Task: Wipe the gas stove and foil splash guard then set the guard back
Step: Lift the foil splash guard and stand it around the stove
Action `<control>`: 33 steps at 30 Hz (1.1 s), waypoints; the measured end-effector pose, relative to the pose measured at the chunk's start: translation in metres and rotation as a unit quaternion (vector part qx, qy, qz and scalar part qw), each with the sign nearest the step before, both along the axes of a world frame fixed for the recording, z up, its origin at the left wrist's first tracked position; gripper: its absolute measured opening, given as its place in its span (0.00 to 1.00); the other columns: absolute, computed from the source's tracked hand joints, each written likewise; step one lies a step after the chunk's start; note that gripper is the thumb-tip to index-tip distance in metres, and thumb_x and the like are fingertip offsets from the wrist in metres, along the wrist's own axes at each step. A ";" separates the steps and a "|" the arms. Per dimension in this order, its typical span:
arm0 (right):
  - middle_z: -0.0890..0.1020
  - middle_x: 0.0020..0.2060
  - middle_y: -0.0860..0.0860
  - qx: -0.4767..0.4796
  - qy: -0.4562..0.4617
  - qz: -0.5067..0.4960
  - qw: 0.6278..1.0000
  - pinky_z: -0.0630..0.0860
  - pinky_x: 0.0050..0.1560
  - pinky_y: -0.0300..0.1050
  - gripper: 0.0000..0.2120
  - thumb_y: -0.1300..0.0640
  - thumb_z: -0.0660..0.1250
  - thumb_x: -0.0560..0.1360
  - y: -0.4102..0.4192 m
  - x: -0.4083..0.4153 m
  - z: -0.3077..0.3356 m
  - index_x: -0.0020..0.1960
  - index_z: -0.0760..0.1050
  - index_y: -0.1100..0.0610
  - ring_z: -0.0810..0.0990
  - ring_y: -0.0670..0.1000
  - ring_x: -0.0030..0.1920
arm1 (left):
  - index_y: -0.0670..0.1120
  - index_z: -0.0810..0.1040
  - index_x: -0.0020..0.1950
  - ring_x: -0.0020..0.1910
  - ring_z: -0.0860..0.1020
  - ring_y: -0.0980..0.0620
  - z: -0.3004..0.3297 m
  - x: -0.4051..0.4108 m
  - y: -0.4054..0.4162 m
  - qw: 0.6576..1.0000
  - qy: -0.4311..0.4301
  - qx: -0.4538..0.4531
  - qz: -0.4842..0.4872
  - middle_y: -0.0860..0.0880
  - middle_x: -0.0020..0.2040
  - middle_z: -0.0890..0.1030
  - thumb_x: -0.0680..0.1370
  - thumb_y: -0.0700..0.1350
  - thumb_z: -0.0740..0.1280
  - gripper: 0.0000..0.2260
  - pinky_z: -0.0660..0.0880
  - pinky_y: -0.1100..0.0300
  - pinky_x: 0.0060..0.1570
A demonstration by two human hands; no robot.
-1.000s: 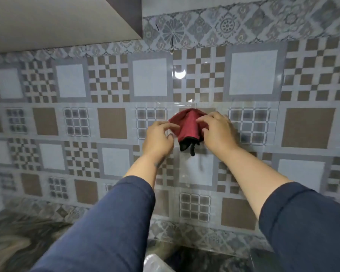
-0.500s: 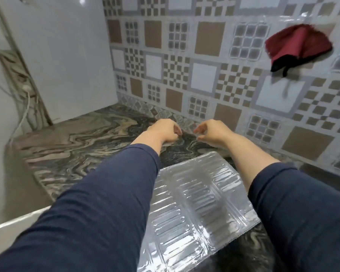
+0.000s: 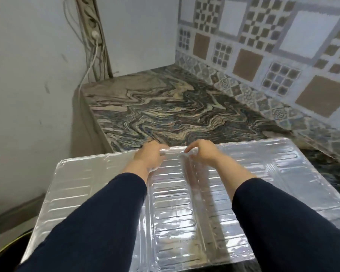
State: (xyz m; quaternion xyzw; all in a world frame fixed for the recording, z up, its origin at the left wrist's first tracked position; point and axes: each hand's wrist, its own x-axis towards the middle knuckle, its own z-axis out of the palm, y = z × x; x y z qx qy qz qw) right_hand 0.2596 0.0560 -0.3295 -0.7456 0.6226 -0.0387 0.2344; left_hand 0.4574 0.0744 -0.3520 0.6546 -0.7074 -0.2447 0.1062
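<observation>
The silver foil splash guard (image 3: 173, 213) is spread out wide and nearly flat below me, its ribbed panels shining. My left hand (image 3: 150, 156) grips its far edge left of the middle fold. Just right of that fold, my right hand (image 3: 201, 153) pinches the same far edge. Both forearms in dark blue sleeves lie over the foil. Neither the gas stove nor the red cloth is in view.
A swirled dark marble counter (image 3: 165, 107) stretches beyond the foil to a corner. Patterned tiles (image 3: 263, 46) cover the wall on the right. A white wall with cables (image 3: 92, 46) stands on the left, past the counter's left edge.
My hands left the red cloth hanging on the tiled wall, dropped to the counter and took hold of the foil guard's far edge. The guard is now spread wider. The view tilted down and left.
</observation>
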 end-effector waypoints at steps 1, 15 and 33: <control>0.83 0.53 0.55 -0.005 -0.002 0.004 1.000 0.76 0.50 0.45 0.09 0.55 0.70 0.72 -0.006 0.003 -0.006 0.52 0.82 0.48 0.80 0.55 0.51 | 0.56 0.78 0.64 0.66 0.73 0.45 -0.006 0.005 0.001 1.000 -0.002 -0.008 0.009 0.49 0.65 0.77 0.76 0.49 0.67 0.16 0.71 0.47 0.64; 0.78 0.44 0.44 0.045 -0.001 0.040 0.998 0.67 0.64 0.52 0.09 0.56 0.73 0.69 -0.048 0.002 -0.034 0.39 0.79 0.41 0.67 0.50 0.56 | 0.59 0.80 0.55 0.65 0.67 0.46 -0.018 0.016 -0.014 0.999 -0.016 0.004 0.034 0.49 0.61 0.74 0.73 0.46 0.73 0.13 0.63 0.44 0.67; 0.77 0.21 0.33 -0.118 -0.099 0.021 0.988 0.66 0.30 0.22 0.11 0.67 0.70 0.70 0.000 -0.021 0.146 0.46 0.84 0.54 0.73 0.30 0.26 | 0.53 0.80 0.49 0.53 0.75 0.49 0.143 0.012 0.003 0.985 0.020 -0.159 -0.069 0.51 0.51 0.76 0.68 0.44 0.77 0.12 0.71 0.55 0.56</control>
